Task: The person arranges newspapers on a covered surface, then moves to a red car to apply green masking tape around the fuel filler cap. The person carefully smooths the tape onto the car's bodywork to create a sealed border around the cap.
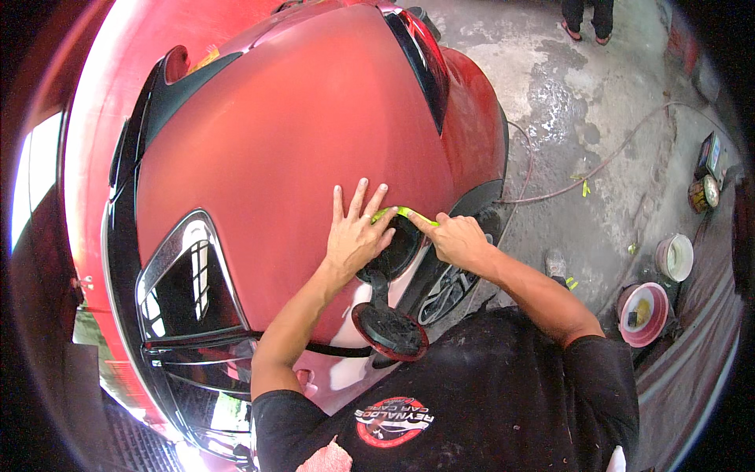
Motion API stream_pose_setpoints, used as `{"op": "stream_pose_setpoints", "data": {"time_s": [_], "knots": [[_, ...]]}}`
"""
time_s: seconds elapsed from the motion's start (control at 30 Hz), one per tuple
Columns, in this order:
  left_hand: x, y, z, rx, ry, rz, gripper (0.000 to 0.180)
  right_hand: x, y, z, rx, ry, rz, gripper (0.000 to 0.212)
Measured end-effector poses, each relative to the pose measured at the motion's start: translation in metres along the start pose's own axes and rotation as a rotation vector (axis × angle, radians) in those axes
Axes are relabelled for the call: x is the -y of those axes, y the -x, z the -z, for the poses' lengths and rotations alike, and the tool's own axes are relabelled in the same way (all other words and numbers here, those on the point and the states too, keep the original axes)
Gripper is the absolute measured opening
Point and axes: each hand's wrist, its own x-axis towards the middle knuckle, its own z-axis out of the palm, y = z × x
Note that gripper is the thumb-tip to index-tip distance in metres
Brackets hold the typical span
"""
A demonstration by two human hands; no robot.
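Observation:
A strip of bright yellow-green masking tape (403,210) curves along the upper rim of the dark fuel filler recess (403,245) in a red car's side panel (291,165). My left hand (354,240) lies on the panel left of the recess with its fingers spread, index finger and thumb by the tape's left end. From the right, my right hand (460,240) has its fingers curled, and its index finger and thumb hold the strip's right part at the rim. Below the recess the round fuel door (391,330) hangs open on its hinge arm.
A wheel (447,295) is below the panel, and a side window (193,279) lies left. On the concrete floor (562,145) are a hose (613,156), tape scraps, a white bucket (675,258) and a pink basin (642,313). Another person's legs (587,17) show at the top.

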Motion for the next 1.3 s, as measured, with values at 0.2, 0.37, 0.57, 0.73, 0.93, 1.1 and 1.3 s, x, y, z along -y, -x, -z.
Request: {"op": "stream_pose_setpoints", "data": {"time_s": [0.2, 0.37, 0.57, 0.73, 0.93, 1.1, 1.3], "knots": [[-0.023, 0.008, -0.018, -0.070, -0.068, 0.144, 0.046, 0.001, 0.001, 0.002, 0.002, 0.008, -0.006, 0.070], [-0.031, 0.014, -0.020, -0.045, -0.042, 0.108, 0.054, -0.004, 0.004, -0.008, -0.057, -0.014, -0.002, 0.068], [-0.030, 0.011, -0.024, 0.016, -0.012, -0.119, 0.043, -0.004, 0.006, -0.024, -0.132, -0.043, -0.084, 0.061], [-0.021, 0.012, -0.025, 0.061, -0.065, -0.166, 0.044, -0.007, 0.015, -0.026, -0.231, -0.131, -0.105, 0.055], [-0.029, 0.021, -0.035, 0.038, -0.173, -0.088, 0.051, 0.029, 0.028, -0.036, -0.178, -0.148, -0.172, 0.044], [-0.025, 0.013, -0.028, 0.068, -0.206, -0.117, 0.054, 0.031, 0.023, -0.037, -0.132, -0.142, -0.206, 0.049], [-0.018, 0.013, -0.031, 0.059, -0.192, -0.152, 0.058, 0.020, 0.018, -0.044, -0.108, -0.128, -0.221, 0.055]]}}
